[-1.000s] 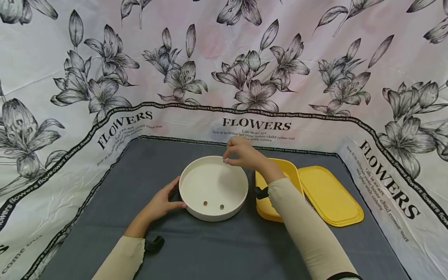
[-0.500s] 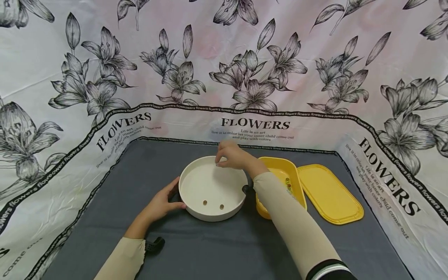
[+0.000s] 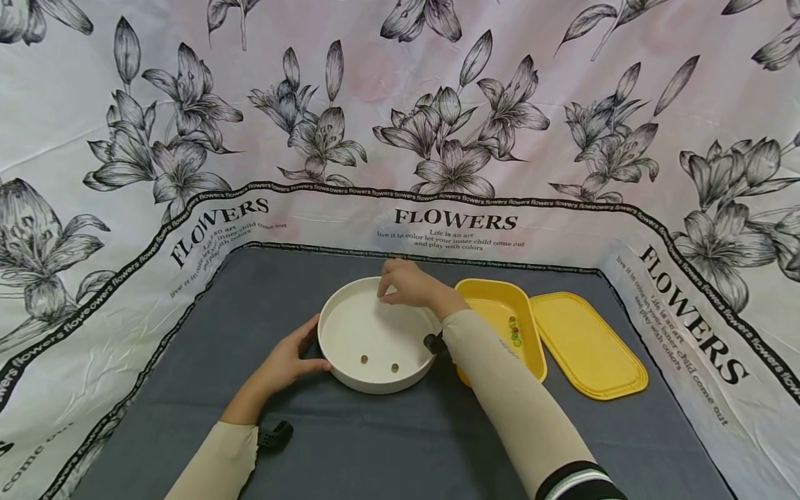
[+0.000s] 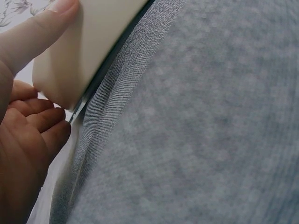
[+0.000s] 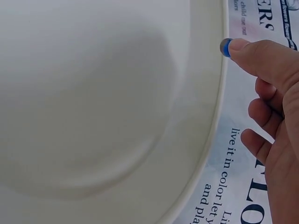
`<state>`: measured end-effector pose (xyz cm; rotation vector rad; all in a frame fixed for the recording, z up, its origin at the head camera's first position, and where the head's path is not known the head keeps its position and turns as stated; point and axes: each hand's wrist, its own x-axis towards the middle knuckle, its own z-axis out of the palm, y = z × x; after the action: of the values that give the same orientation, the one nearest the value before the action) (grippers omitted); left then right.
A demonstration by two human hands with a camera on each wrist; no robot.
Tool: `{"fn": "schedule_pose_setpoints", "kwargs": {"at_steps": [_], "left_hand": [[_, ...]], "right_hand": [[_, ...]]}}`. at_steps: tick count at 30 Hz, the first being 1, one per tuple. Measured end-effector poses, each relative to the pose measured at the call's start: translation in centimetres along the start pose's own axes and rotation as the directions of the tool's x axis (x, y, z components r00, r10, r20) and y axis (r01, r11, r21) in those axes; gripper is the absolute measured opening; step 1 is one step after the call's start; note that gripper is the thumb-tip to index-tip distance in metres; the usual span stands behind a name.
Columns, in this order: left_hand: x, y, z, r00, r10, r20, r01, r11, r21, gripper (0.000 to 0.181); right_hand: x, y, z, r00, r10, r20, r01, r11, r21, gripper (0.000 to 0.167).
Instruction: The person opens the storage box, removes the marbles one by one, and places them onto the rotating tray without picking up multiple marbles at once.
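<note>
The right hand [image 3: 409, 283] pinches a small blue and clear bead [image 5: 226, 47] between thumb and forefinger at the far rim of a round white dish [image 3: 369, 326]; its other fingers curl loosely. The left hand [image 3: 284, 364] grips the dish's left side, thumb against the outer wall, fingertips low at its base. Inside the dish, near the front, two small brown beads [image 3: 364, 359] lie apart.

To the right, a yellow box [image 3: 500, 298] holds several small coloured beads [image 3: 514, 332], with its flat yellow lid [image 3: 590, 347] just beside it. The right sleeve [image 3: 500, 389] crosses in front of the box and hides its near left part. Each wrist carries a black device [image 3: 275, 436].

All this rests on a bench covered in dark grey cloth [image 3: 375, 444]. Behind and along the sides runs a white fabric [image 3: 456, 243] with black lilies, reading "FLOWERS", "Life is an art", "live it in color let your inner child come out and play with colors"; its black border repeats "flowers".
</note>
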<state>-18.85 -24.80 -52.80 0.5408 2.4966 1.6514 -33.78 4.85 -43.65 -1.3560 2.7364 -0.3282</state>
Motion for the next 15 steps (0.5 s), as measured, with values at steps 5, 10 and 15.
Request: {"fn": "schedule_pose_setpoints", "kwargs": {"at_steps": [5, 10, 15], "left_hand": [[-0.1, -0.1, 0.0, 1.0, 0.01, -0.005, -0.01, 1.0, -0.001, 0.112], [-0.1, -0.3, 0.0, 1.0, 0.023, 0.0, -0.023, 1.0, -0.002, 0.11], [0.0, -0.3, 0.0, 1.0, 0.012, -0.009, -0.012, 1.0, 0.0, 0.11]], "right_hand": [[0.1, -0.3, 0.3, 0.999, 0.027, 0.019, -0.027, 1.0, 0.012, 0.015], [-0.2, -0.4, 0.4, 0.999, 0.042, 0.017, -0.043, 0.999, 0.029, 0.017], [-1.1, 0.0, -0.4, 0.999, 0.027, -0.019, -0.027, 0.999, 0.027, 0.018]]}}
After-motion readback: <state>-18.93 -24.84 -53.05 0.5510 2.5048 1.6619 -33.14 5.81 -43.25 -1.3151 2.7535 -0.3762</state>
